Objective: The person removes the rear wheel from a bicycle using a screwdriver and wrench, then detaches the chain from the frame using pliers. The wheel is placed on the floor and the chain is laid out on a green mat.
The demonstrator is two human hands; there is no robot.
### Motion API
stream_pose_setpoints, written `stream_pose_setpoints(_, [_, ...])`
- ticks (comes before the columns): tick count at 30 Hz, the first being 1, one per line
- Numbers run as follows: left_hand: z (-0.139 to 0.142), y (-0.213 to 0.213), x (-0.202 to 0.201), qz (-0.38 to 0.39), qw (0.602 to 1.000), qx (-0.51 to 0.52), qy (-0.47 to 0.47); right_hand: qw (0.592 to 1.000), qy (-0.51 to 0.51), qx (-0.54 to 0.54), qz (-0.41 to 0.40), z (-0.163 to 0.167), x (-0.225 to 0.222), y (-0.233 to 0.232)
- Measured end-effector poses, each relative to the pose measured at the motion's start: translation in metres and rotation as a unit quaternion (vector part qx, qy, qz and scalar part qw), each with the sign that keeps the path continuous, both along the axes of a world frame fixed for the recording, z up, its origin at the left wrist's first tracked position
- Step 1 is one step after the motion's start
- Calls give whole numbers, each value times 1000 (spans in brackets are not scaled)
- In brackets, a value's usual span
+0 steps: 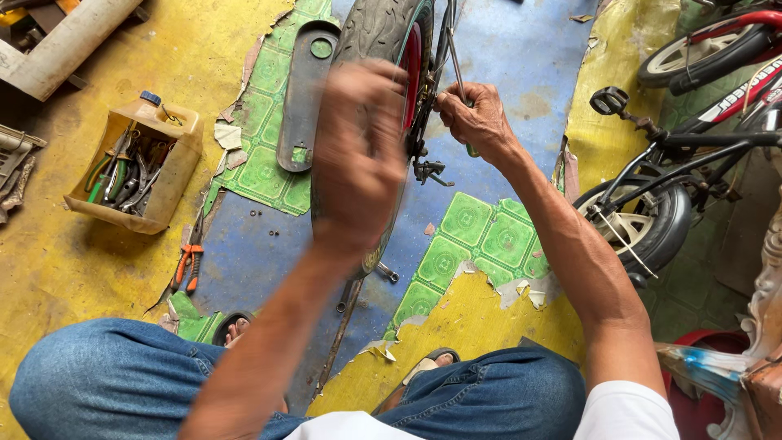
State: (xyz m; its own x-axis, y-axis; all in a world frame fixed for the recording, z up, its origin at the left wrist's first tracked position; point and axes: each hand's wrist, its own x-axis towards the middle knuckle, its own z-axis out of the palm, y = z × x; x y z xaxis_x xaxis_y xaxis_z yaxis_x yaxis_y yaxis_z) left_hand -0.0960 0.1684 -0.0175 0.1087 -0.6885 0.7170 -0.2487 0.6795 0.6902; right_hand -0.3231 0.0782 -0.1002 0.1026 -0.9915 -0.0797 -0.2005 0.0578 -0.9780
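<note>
A: Knees in blue jeans (122, 375) sit closest to camera, sandalled feet tucked just below the wheel. Start from the wheel?

B: Yes. Small bicycle wheel (383, 49) with a dark tyre and red rim stands upright on the floor, upper centre. Everything is placed off that.

A: Hands?

B: Right hand (481, 122) sits just right of the wheel at the hub side, closed on a green-handled screwdriver (463, 98) whose shaft points up along the spokes. Left hand (358, 155) is in front of the tyre, heavily motion-blurred; can't tell if it's spread or gripping anything.

A: Doing the step well?

B: My judgement: keep the tip seated square at the hub fitting and steady the tyre with the free hand so the wheel doesn't roll or tip.

A: Surroundings, big to small?

B: Floor (73, 269) is worn vinyl, patched in yellow, blue and green tile print, torn at the edges. Right of the wheel, a black child's bike (652, 204). Just left of the wheel, a grey chain guard (301, 98) lies flat. Well left, a cut-open jug of tools (134, 167). Below-left, orange-handled pliers (187, 267). Below the wheel, a small spanner (388, 272).
</note>
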Motion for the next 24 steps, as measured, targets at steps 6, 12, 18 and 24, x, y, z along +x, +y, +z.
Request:
stream_pose_setpoints(6, [-19,-39,69,-34,944,311,108,1000,17,-12,-5,3,7,0])
stream_pose_setpoints(12, [-65,-50,73,-192,847,424,255,999,20,-30,-11,2,9,3])
stream_pose_setpoints(18, [-62,-70,54,-161,882,383,224,997,64,-42,-29,-8,9,0])
stream_pose_setpoints(24, [-40,-87,49,-163,832,460,265,976,147,-145,-68,0,-16,0])
